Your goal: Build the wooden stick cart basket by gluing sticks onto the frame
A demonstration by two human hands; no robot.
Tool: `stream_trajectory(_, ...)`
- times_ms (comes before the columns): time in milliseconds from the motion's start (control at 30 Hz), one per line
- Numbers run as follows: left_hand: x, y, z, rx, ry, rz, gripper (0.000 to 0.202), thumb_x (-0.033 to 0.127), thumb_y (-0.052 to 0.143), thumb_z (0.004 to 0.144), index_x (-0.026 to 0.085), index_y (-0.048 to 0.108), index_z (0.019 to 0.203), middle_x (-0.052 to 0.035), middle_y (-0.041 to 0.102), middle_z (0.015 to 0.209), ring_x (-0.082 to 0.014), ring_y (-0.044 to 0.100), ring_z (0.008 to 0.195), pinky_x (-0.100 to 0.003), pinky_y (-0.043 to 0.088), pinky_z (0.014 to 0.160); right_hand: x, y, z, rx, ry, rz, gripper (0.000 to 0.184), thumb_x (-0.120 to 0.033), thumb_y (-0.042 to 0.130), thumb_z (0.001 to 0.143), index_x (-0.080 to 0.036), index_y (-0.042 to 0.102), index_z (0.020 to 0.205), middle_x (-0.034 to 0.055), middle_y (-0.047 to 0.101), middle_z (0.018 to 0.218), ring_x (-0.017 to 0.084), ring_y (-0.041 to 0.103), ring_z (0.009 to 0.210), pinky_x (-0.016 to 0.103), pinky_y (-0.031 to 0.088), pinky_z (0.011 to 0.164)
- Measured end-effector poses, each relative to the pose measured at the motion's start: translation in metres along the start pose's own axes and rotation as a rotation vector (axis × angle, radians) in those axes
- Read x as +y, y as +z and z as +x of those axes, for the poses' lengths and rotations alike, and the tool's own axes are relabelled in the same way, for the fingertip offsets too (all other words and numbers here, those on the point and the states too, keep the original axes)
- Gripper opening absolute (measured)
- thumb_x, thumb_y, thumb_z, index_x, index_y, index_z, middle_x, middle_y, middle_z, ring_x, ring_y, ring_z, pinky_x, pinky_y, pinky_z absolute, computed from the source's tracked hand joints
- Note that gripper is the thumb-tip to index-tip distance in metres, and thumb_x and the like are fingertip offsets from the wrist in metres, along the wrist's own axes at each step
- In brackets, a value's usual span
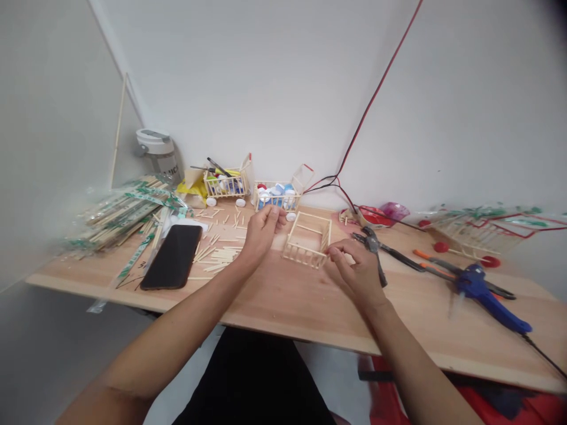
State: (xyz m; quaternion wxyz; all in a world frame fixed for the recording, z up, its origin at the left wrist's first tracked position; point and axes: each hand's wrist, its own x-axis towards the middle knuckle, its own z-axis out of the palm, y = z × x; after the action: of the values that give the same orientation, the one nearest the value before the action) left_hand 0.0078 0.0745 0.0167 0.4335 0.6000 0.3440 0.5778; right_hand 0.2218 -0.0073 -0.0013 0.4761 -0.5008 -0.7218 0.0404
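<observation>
The left hand (261, 235) is half curled in the air. The right hand (355, 274) is pinched up, its fingertips (331, 252) just beside a pale wooden stick box frame (305, 241), near the far edge of the light wood tabletop (283, 301). I can't tell if either hand holds anything. Black-handled metal pliers (398, 257) lie close on the right.

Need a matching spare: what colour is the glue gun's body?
The glue gun is bright blue, as the head view shows.
</observation>
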Motion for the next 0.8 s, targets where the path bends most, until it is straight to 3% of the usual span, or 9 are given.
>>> stream_trajectory(233,-0.006,-0.001,0.002,0.006,-0.004,0.076,0.022,0.035,0.053,0.09,0.017,0.063,0.084,-0.0028,0.066,0.082,-0.0142,0.06,0.076,-0.024,0.045,0.068,0.004,-0.002,0.0,0.093,0.138,0.011,0.034,-0.039,0.043,0.097,-0.02,0.065,0.078,0.001,0.06,0.07,0.015,0.058,0.071,0.029,0.043,0.071)
stream_trajectory(433,-0.013,-0.002,0.007,-0.037,-0.174,-0.01,0.013,0.029,0.063,0.082,0.016,0.064,0.085,-0.0024,0.065,0.082,-0.014,0.059,0.076,-0.022,0.046,0.062,0.023,0.0,0.004,0.248,0.301,0.086,0.04,-0.049,0.041,0.097,-0.018,0.067,0.097,0.0021,0.06,0.078,0.015,0.056,0.074,0.027,0.044,0.069)
stream_trajectory(533,-0.017,-0.004,0.011,-0.039,-0.219,-0.04,0.018,0.032,0.067,0.079,0.015,0.065,0.085,-0.0023,0.065,0.08,-0.0126,0.058,0.07,-0.022,0.046,0.06,0.042,0.002,0.008,0.226,0.426,0.161,0.048,-0.054,0.042,0.094,-0.016,0.066,0.111,0.0079,0.067,0.094,0.015,0.06,0.079,0.026,0.045,0.063)
stream_trajectory(633,-0.022,-0.005,0.015,-0.037,-0.25,-0.06,0.023,0.036,0.068,0.079,0.015,0.066,0.089,-0.0033,0.065,0.081,-0.0116,0.058,0.07,-0.022,0.046,0.062,0.059,0.002,0.017,0.175,0.53,0.209,0.056,-0.06,0.043,0.09,-0.014,0.066,0.113,0.0147,0.069,0.106,0.019,0.066,0.083,0.026,0.047,0.057)
stream_trajectory(800,-0.025,-0.003,0.016,-0.07,-0.306,-0.098,0.031,0.043,0.071,0.077,0.016,0.068,0.093,-0.0062,0.068,0.095,-0.013,0.061,0.081,-0.023,0.048,0.068,0.072,0.006,0.042,0.101,0.468,0.2,0.053,-0.062,0.046,0.088,-0.018,0.069,0.106,0.015,0.071,0.112,0.023,0.069,0.094,0.03,0.054,0.061)
